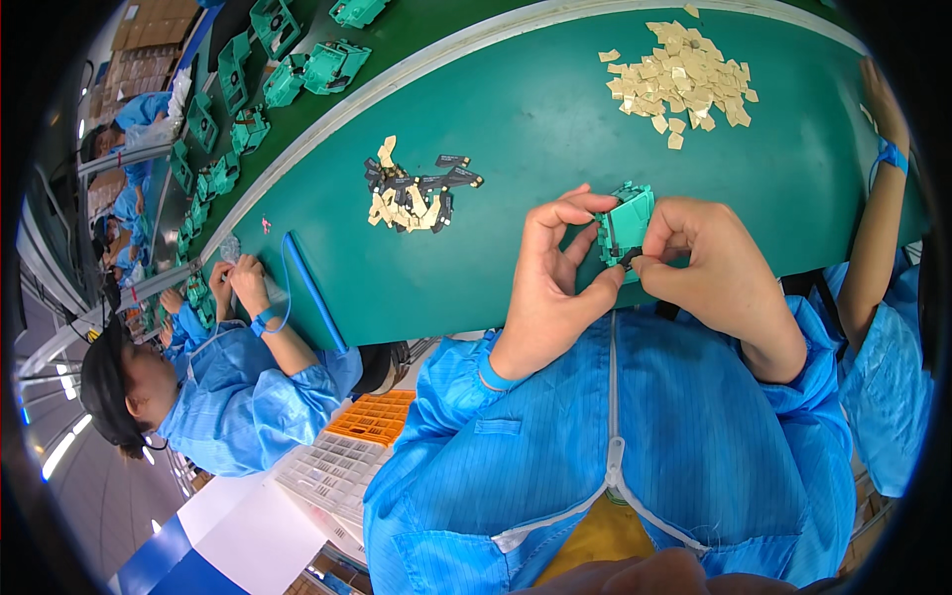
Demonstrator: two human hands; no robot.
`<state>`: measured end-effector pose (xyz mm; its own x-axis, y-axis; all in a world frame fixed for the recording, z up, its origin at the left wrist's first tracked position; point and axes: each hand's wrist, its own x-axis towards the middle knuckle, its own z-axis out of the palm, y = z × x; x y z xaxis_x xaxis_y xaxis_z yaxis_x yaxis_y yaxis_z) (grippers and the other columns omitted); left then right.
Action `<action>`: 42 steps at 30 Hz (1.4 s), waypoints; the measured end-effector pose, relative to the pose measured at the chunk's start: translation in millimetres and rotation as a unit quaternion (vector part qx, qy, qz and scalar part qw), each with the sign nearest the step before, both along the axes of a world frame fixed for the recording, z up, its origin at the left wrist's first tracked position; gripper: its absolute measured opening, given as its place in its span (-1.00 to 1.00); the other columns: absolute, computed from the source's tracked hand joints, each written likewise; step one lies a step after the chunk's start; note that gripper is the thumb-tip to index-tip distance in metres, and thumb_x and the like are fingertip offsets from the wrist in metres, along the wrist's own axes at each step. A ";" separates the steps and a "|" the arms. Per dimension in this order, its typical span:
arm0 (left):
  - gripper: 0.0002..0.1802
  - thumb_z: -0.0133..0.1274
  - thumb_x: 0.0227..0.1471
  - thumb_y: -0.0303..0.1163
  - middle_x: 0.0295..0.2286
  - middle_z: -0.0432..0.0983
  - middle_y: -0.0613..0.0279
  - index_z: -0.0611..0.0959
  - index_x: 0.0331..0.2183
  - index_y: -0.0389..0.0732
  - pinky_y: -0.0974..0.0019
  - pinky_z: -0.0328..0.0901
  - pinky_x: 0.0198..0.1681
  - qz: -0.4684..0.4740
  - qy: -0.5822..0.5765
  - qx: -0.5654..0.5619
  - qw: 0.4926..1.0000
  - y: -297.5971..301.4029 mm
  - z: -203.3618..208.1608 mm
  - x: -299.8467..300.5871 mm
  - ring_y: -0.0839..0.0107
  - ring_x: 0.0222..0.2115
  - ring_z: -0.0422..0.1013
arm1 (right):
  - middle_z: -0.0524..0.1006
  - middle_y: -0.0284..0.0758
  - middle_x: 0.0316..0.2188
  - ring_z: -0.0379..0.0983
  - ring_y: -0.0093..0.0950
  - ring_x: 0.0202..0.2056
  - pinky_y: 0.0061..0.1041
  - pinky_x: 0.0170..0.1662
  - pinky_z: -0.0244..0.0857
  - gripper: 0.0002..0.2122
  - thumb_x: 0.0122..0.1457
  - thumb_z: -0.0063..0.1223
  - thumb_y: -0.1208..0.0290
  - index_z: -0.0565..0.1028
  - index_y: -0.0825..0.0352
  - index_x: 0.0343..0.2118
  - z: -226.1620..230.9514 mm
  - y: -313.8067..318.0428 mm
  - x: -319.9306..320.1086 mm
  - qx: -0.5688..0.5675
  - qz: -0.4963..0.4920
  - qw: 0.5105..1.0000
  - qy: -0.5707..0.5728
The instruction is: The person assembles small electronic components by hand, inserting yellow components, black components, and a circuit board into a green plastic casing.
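Note:
Just in front of my chest, a small teal-green plastic housing (627,220) is held tilted above the green worktop. My left hand (545,268) wraps its thumb and fingers around the housing's left side. Curled against the right side of it, my right hand (719,268) has its thumb and finger closed at a small black part (630,257) on the lower edge. The right fingertips partly cover that part, so its exact shape is hidden.
Cream-coloured flat pieces (684,79) lie heaped at the far right. Black strips with cream tabs (421,188) form a pile left of my hands. Beyond a pale rail, a belt carries several green housings (332,67). Co-workers sit at left (228,387) and right (883,198).

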<state>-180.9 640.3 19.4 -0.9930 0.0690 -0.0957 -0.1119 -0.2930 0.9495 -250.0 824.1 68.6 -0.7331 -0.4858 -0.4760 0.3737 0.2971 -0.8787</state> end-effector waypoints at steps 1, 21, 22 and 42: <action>-0.30 0.03 -0.14 -0.88 0.12 0.28 0.10 0.34 0.02 -0.08 -0.11 0.04 0.35 0.003 0.000 0.007 1.000 0.6 -1.0 0.2 0.13 0.35 -0.06 | 0.49 -0.33 -0.63 0.43 -0.64 -0.53 -0.56 -0.52 0.25 -0.90 -0.02 0.15 0.63 0.43 0.45 -0.54 -0.6 -0.2 0.2 0.000 0.000 1.000 0.000; -0.31 -0.11 -0.05 -0.86 0.22 0.13 0.00 0.27 0.10 -0.11 -0.10 -0.07 0.39 0.034 0.032 -0.001 0.999 13.1 -9.0 12.0 0.10 0.39 -0.16 | 0.54 -0.28 -0.50 0.56 -0.54 -0.42 -0.53 -0.38 0.42 -0.87 0.04 0.22 0.60 0.45 0.45 -0.47 -3.5 0.4 5.9 -0.025 -0.005 0.998 0.065; -0.31 -0.11 -0.05 -0.86 0.22 0.13 -0.01 0.27 0.10 -0.11 -0.09 -0.07 0.39 0.031 0.042 0.000 0.999 12.9 -10.6 13.1 0.08 0.39 -0.18 | 0.54 -0.28 -0.50 0.56 -0.54 -0.42 -0.53 -0.38 0.42 -0.87 0.04 0.22 0.60 0.45 0.45 -0.47 -2.6 0.2 6.0 -0.025 -0.004 0.998 0.065; -0.35 -0.09 -0.02 -0.84 0.22 0.13 -0.03 0.27 0.08 -0.10 -0.09 -0.07 0.39 0.034 0.063 0.000 0.997 14.9 -12.6 13.4 0.07 0.38 -0.15 | 0.54 -0.35 -0.33 0.51 -0.67 -0.27 -0.67 -0.24 0.35 -0.72 0.19 0.07 0.76 0.22 0.31 -0.22 -27.2 5.8 11.3 -0.230 -0.109 0.966 -0.041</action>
